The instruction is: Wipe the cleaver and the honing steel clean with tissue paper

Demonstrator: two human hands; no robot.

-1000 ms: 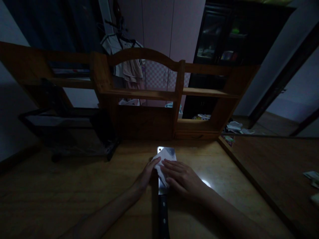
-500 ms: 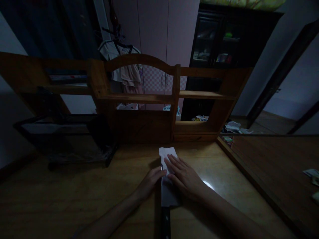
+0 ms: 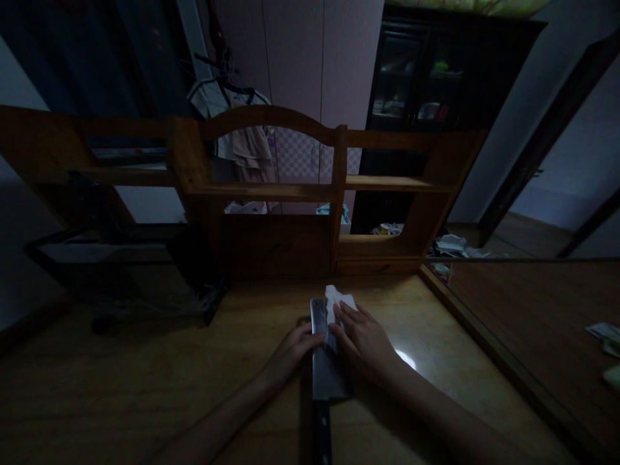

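Observation:
A cleaver lies over the wooden tabletop, its black handle toward me and its broad grey blade pointing away. My left hand grips the blade's left edge, thumb on top and the other fingers partly hidden beneath. On the right side of the blade, my right hand holds a folded white cloth, possibly a paper towel, under its fingers. The cloth covers part of the blade's right far side, while the far left corner with its small hole is bare.
Behind the hands stands a wooden shelf unit. A black-framed object with clear wrapping sits at the left of the table. A raised wooden edge runs along the right. Farther back are hanging clothes and a dark cabinet.
My right hand and the white cloth have shifted right across the blade, uncovering its far left part. The left hand keeps its grip, and the cleaver stays nearly in place.

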